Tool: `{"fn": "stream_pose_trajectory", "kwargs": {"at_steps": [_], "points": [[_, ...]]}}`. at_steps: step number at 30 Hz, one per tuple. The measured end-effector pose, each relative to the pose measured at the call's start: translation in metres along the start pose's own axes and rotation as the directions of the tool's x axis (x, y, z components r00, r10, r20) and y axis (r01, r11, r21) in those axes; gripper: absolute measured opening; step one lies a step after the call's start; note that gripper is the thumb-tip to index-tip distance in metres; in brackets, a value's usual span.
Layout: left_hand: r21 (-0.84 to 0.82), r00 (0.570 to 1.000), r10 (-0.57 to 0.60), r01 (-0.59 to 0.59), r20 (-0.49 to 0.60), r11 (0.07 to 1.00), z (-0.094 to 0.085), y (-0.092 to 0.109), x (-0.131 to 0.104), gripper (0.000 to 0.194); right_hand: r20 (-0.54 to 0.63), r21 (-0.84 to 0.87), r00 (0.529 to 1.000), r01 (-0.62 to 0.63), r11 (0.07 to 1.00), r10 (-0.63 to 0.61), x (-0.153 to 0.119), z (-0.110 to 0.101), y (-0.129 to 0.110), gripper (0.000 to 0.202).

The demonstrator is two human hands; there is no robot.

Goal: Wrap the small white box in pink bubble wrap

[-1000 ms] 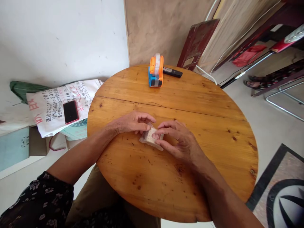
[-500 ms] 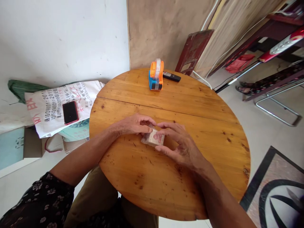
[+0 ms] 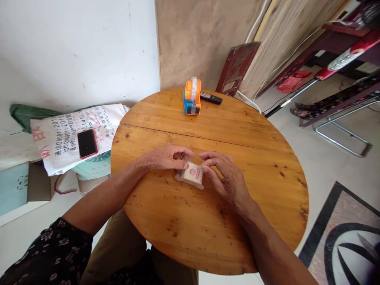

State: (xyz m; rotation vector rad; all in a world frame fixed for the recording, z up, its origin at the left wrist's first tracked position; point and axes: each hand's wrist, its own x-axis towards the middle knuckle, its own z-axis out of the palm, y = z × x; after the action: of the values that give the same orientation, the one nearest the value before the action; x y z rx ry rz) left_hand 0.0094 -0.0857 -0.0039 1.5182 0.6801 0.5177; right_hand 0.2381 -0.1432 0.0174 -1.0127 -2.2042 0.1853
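Note:
A small pale block with a round red mark and red print (image 3: 193, 173), loosely covered in clear plastic wrap, is near the middle of the round wooden table (image 3: 190, 221). My left hand (image 3: 168, 157) grips its left end, with the thumb on top and the other fingers behind. At the upper right corner, my right hand (image 3: 224, 174) is closed, thumb and forefinger pinched together at the edge of the wrap. How much film lies between those fingertips is hard to see. Wrinkled film sticks out at the block's left and lower right ends.
At the table's far edge stands an orange and blue tape dispenser (image 3: 192, 97) beside a black remote control (image 3: 211, 98). A dark red chair (image 3: 237, 65) is behind. To the left, a phone (image 3: 87, 143) lies on a printed white sack (image 3: 65, 134). Another person's feet (image 3: 299, 113) show at right.
My right fingers have drawn in from spread over the block to a pinch at its right corner, uncovering its printed face. My left hand keeps its grip. The view has shifted slightly.

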Motion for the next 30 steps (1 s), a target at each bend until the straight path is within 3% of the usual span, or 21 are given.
{"fn": "stream_pose_trajectory", "kwargs": {"at_steps": [6, 13, 18, 22, 27, 30], "points": [[0.05, 1.0, 0.008, -0.009, 0.007, 0.999, 0.0, 0.002, -0.001, 0.045, 0.093, 0.059, 0.992, 0.081, 0.995, -0.087, 0.0, -0.004, 0.001, 0.008], [0.097, 1.0, 0.006, -0.007, 0.006, 0.995, 0.0, 0.002, -0.002, 0.046, -0.001, -0.103, 0.984, 0.175, 0.979, -0.176, -0.001, 0.006, -0.006, 0.009], [0.374, 0.983, 0.107, -0.045, -0.146, 0.926, 0.005, 0.0, -0.001, 0.051, -0.103, -0.076, 0.994, 0.014, 0.997, -0.021, -0.002, 0.006, -0.003, 0.01], [0.53, 0.976, 0.188, -0.105, -0.106, 0.841, 0.009, 0.005, -0.002, 0.054, -0.119, -0.002, 0.987, -0.113, 0.994, 0.112, -0.001, 0.005, -0.003, 0.01], [0.438, 0.988, 0.117, -0.062, -0.099, 0.897, 0.017, 0.005, -0.005, 0.079, -0.163, 0.138, 0.946, -0.26, 0.956, 0.281, -0.001, 0.003, -0.001, 0.012], [0.274, 0.988, 0.153, -0.139, -0.032, 0.952, 0.022, 0.002, -0.004, 0.09, -0.21, 0.262, 0.9, -0.325, 0.908, 0.383, 0.0, -0.001, 0.005, 0.016]]}}
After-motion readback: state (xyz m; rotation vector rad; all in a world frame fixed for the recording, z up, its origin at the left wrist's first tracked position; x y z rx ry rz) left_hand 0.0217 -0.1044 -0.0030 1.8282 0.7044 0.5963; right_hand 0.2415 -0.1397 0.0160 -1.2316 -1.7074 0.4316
